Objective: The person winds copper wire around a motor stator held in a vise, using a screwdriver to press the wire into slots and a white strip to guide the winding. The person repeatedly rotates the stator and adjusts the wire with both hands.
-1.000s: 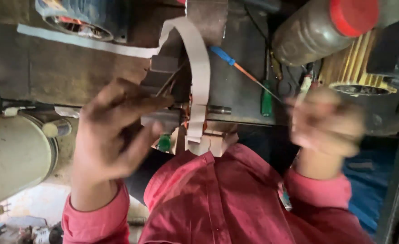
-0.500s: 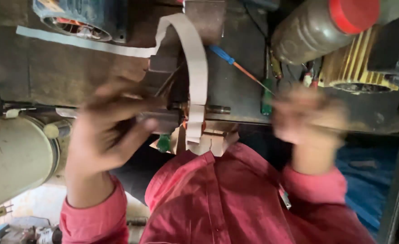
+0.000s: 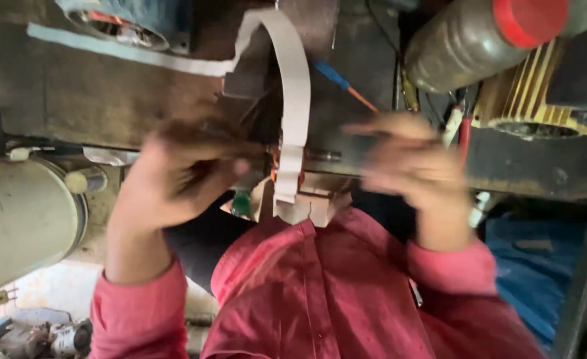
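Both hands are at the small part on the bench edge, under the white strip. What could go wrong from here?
1. The white strip arches loose between the left hand and right hand; either might snag it.
2. The small part sits at the bench edge and could drop.
3. The red-capped bottle lies nearby and could get knocked.

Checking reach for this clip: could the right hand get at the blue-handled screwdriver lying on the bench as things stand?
Probably yes. The right hand is blurred but sits just below the screwdriver, with bare bench between them. The white strip curves to one side and does not cross that path.
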